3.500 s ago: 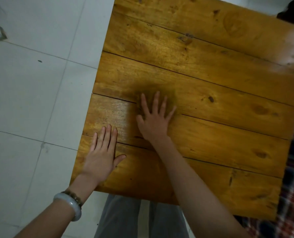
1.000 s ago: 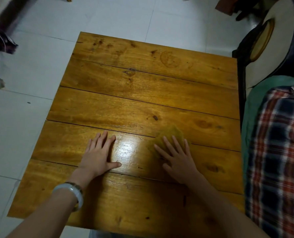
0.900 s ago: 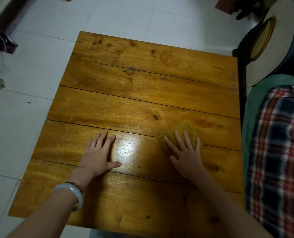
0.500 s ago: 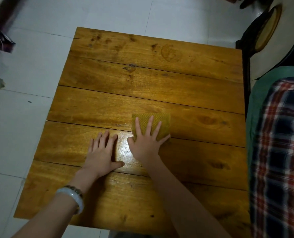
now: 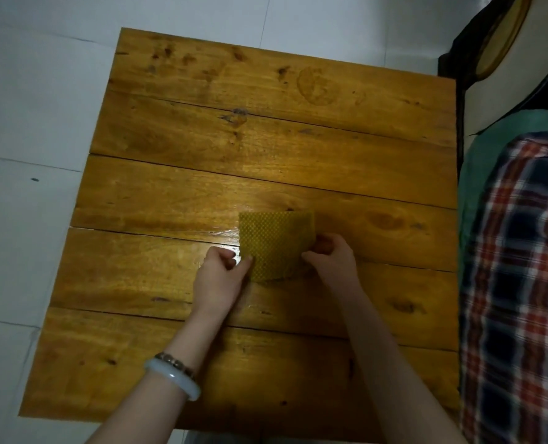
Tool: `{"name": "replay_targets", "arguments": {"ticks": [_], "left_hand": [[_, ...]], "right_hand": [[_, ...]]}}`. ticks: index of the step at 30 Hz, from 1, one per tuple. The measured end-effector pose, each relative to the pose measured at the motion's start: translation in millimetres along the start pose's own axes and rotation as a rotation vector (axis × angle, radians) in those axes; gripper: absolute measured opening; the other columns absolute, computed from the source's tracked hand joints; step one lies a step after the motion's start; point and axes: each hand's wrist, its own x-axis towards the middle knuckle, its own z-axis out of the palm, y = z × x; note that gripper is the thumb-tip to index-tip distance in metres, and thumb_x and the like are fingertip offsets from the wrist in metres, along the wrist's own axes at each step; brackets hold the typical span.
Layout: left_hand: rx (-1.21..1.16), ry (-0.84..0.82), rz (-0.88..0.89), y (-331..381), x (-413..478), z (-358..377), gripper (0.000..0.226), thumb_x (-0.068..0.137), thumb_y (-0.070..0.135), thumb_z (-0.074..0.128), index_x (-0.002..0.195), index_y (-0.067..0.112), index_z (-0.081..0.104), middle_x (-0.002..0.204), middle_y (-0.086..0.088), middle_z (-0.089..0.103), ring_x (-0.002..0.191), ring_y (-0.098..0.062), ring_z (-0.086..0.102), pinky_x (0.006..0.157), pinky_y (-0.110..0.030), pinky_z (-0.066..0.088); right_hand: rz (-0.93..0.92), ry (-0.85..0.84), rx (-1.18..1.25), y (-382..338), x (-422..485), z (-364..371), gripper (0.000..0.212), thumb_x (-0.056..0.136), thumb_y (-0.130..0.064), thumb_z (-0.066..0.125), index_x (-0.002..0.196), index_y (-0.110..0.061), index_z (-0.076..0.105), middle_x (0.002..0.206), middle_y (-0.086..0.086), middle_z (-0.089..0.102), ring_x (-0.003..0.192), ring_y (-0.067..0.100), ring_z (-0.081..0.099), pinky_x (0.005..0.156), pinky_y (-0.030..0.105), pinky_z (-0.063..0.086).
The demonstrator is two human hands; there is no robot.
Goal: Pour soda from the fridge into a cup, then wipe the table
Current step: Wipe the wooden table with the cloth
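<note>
A yellow-green woven cloth [image 5: 277,243] lies in the middle of the wooden plank table [image 5: 221,161]. My left hand [image 5: 223,277] pinches the cloth's near left edge between thumb and fingers. My right hand [image 5: 330,257] grips its near right edge, fingers curled. The cloth's near edge is lifted off the wood between the two hands, while its far edge rests flat. A wet shine shows on the planks just left of the cloth. No soda, cup or fridge is in view.
A plaid cloth [image 5: 522,283] over green fabric lies right of the table. A dark chair with a round wooden-rimmed back [image 5: 497,36] stands at the far right. White floor tiles [image 5: 26,155] surround the table on the left and far sides.
My right hand, which lay flat on the cloth and slid it left, now grips its right edge. My left hand left the table and took the cloth's left edge.
</note>
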Motion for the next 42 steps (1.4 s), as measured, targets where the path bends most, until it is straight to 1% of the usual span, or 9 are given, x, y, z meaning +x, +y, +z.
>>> {"name": "replay_targets", "arguments": {"ticks": [7, 13, 17, 23, 26, 31, 34, 38, 42], "left_hand": [[-0.072, -0.141, -0.237, 5, -3, 16, 0.03, 0.077, 0.032, 0.075, 0.088, 0.009, 0.06, 0.078, -0.002, 0.062, 0.074, -0.019, 0.058, 0.068, -0.028, 0.042], [-0.16, -0.188, -0.279, -3, -6, 7, 0.024, 0.081, 0.024, 0.07, 0.066, 0.013, 0.056, 0.062, -0.005, 0.056, 0.054, -0.017, 0.048, 0.062, -0.029, 0.039], [0.085, -0.255, -0.254, -10, -12, 7, 0.023, 0.081, 0.03, 0.07, 0.069, 0.014, 0.059, 0.061, 0.0, 0.059, 0.058, -0.016, 0.053, 0.064, -0.028, 0.04], [0.145, 0.068, 0.021, -7, -10, 2, 0.035, 0.081, 0.042, 0.069, 0.098, 0.015, 0.056, 0.092, -0.003, 0.062, 0.088, -0.023, 0.059, 0.079, -0.039, 0.05], [0.157, 0.139, 0.038, 4, -3, 7, 0.045, 0.082, 0.043, 0.068, 0.109, 0.009, 0.057, 0.099, -0.005, 0.064, 0.095, -0.025, 0.059, 0.082, -0.039, 0.05], [0.17, 0.096, -0.067, 21, 2, 23, 0.042, 0.079, 0.037, 0.073, 0.106, 0.008, 0.059, 0.098, -0.005, 0.067, 0.094, -0.025, 0.061, 0.079, -0.033, 0.048], [0.224, 0.048, -0.086, 23, 6, 27, 0.031, 0.079, 0.03, 0.073, 0.1, 0.008, 0.065, 0.093, -0.006, 0.068, 0.091, -0.026, 0.063, 0.076, -0.03, 0.047], [0.148, -0.01, -0.067, 29, 9, 23, 0.013, 0.081, 0.024, 0.07, 0.081, 0.013, 0.063, 0.071, 0.0, 0.059, 0.074, -0.022, 0.059, 0.063, -0.027, 0.043], [-0.137, -0.143, 0.033, 33, 9, 13, 0.028, 0.084, 0.009, 0.066, 0.067, 0.017, 0.045, 0.064, 0.003, 0.042, 0.058, -0.013, 0.041, 0.057, -0.028, 0.036]], "right_hand": [[0.107, -0.109, -0.192, -6, 16, -5, 0.032, 0.073, -0.022, 0.075, 0.091, 0.003, 0.064, 0.09, 0.015, 0.067, 0.081, 0.028, 0.064, 0.069, 0.043, 0.052], [0.189, -0.258, -0.259, -1, 6, -30, 0.026, 0.076, -0.028, 0.074, 0.073, -0.007, 0.059, 0.069, 0.007, 0.051, 0.06, 0.016, 0.049, 0.052, 0.025, 0.031], [0.16, -0.219, -0.443, 15, 3, -22, 0.036, 0.077, -0.027, 0.069, 0.057, -0.012, 0.044, 0.058, 0.003, 0.042, 0.053, 0.016, 0.042, 0.05, 0.027, 0.028], [-0.025, 0.008, -0.414, 12, -1, -24, 0.033, 0.081, -0.031, 0.067, 0.104, -0.007, 0.063, 0.088, 0.003, 0.061, 0.083, 0.02, 0.059, 0.063, 0.029, 0.045], [-0.09, 0.07, -0.346, 3, -2, -14, 0.027, 0.083, -0.028, 0.066, 0.1, -0.008, 0.063, 0.083, 0.001, 0.059, 0.078, 0.016, 0.057, 0.062, 0.028, 0.045], [-0.014, 0.071, -0.335, -4, 5, 0, 0.019, 0.078, -0.02, 0.065, 0.075, -0.002, 0.06, 0.068, 0.007, 0.056, 0.066, 0.023, 0.058, 0.056, 0.033, 0.045], [-0.048, 0.082, -0.336, -7, 4, 4, 0.022, 0.076, -0.017, 0.067, 0.081, 0.004, 0.064, 0.075, 0.014, 0.063, 0.071, 0.027, 0.061, 0.06, 0.038, 0.051], [-0.094, 0.016, -0.244, -7, 3, -2, 0.016, 0.08, -0.02, 0.067, 0.084, -0.009, 0.056, 0.078, -0.002, 0.056, 0.072, 0.014, 0.054, 0.06, 0.029, 0.045], [-0.096, -0.07, -0.016, -12, 2, -17, 0.017, 0.083, -0.015, 0.063, 0.095, -0.005, 0.055, 0.092, 0.009, 0.06, 0.083, 0.025, 0.059, 0.07, 0.041, 0.051]]}}
